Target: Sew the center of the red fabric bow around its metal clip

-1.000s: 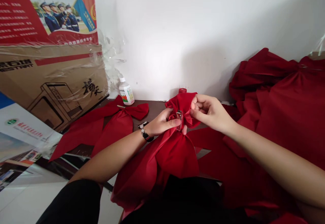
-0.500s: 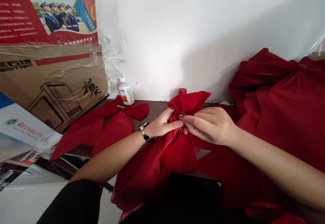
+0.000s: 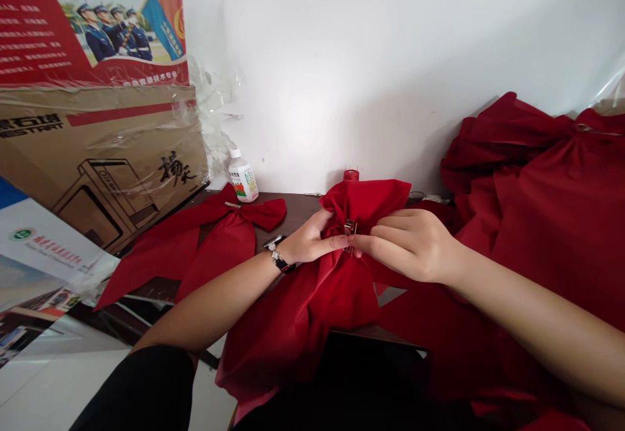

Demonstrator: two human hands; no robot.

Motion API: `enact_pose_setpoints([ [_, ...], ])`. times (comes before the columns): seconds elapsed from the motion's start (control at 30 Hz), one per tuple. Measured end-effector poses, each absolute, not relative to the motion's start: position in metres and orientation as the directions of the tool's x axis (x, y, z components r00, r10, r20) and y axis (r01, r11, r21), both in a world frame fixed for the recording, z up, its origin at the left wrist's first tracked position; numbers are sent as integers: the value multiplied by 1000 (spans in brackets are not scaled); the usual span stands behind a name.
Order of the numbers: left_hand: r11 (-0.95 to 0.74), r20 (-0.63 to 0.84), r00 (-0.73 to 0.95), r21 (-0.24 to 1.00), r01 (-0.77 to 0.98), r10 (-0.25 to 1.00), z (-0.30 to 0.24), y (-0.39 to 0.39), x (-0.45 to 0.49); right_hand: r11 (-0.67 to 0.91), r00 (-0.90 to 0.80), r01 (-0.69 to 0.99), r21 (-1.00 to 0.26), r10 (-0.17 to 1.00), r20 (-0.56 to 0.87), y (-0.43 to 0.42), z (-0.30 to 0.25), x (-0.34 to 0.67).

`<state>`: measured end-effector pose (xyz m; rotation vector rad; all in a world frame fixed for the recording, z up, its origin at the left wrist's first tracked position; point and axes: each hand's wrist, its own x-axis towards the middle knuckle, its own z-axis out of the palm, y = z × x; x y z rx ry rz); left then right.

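A large red fabric bow [image 3: 344, 301] hangs between my hands, gathered tightly at its middle. Across that gather lies a small metal clip [image 3: 349, 226], partly covered by my fingers. My left hand [image 3: 315, 239] is closed on the gathered cloth from the left, its thumb lying over the front near the clip. From the right, my right hand [image 3: 415, 245] has its fingers bent and pressed together, with the thumb and fingertips at the clip's lower end. A watch and a bracelet [image 3: 279, 255] are on my left wrist.
Another red bow [image 3: 233, 213] with a metal clip lies on the dark table [image 3: 297, 206] at left. Behind it stands a white bottle [image 3: 243, 176]; a red thread spool [image 3: 351, 175] with pins stands near the wall. Red bows [image 3: 547, 190] pile at right; a cardboard box [image 3: 127, 157] stands left.
My right fingers have slid slightly down along the clip, uncovering more of its upper end. The bow's upper right loop has shifted a little to the right. My left hand stays almost in place.
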<state>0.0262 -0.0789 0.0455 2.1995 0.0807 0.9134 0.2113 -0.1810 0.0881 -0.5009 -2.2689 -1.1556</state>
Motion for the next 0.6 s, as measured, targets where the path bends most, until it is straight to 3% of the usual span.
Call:
enact_pose_setpoints([
  [0.13, -737, 614, 739, 630, -247, 278, 47, -81, 27, 635, -750, 543, 549, 74, 657, -178, 85, 212],
  [0.37, -672, 586, 754, 690, -271, 298, 50, -85, 29, 803, -629, 492, 335, 62, 775, -172, 79, 212],
  [0.6, -592, 574, 762, 739, -322, 301, 49, -84, 29, 766, -663, 502, 400, 44, 748, -177, 83, 213],
])
